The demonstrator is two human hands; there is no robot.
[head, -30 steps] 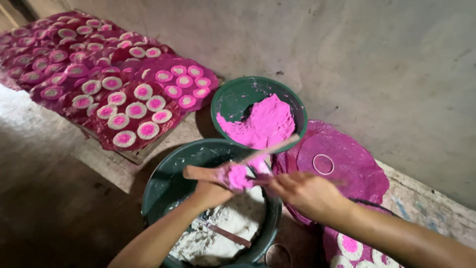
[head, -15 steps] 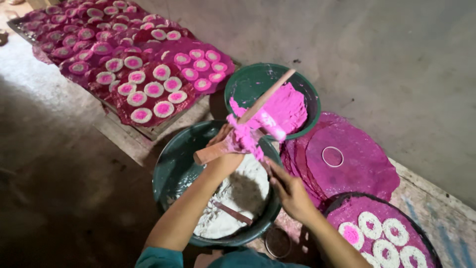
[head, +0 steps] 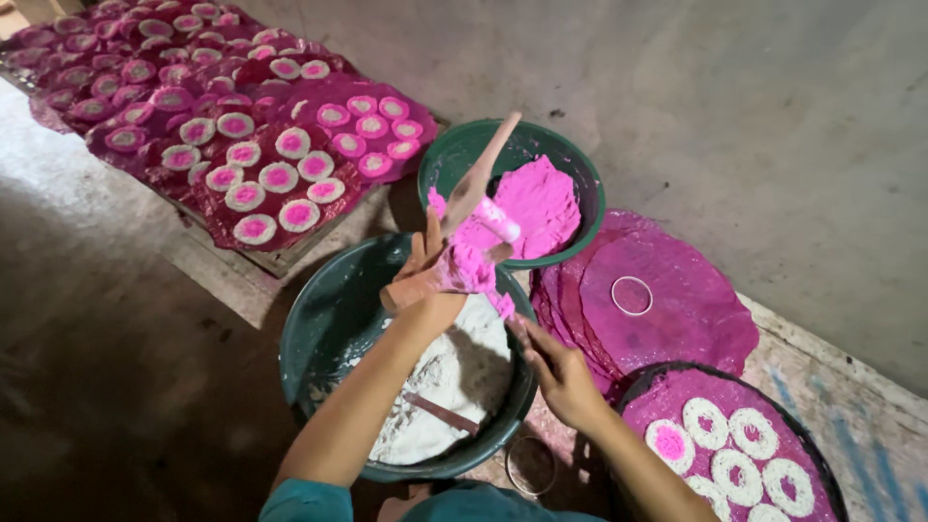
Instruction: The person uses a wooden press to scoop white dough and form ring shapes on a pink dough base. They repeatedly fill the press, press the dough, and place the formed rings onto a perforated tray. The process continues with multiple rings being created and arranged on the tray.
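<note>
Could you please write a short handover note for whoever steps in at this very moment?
Left hand: raised over the large green basin, gripping a wooden stick smeared with pink paste.
Right hand: open, empty, at the basin's right rim.
Large basin holds white powder with another stick lying in it. Smaller green bowl behind it holds pink powder.
Done: many white rings with pink centres sit on the pink sheets at left; on the round tray at right, one of the rings is filled pink.
Left: the other rings there look unfilled; a bare ring lies on the stacked pink discs.

Pink powder (head: 541,203) fills a green bowl (head: 454,155); white powder (head: 445,387) nearby.
</note>
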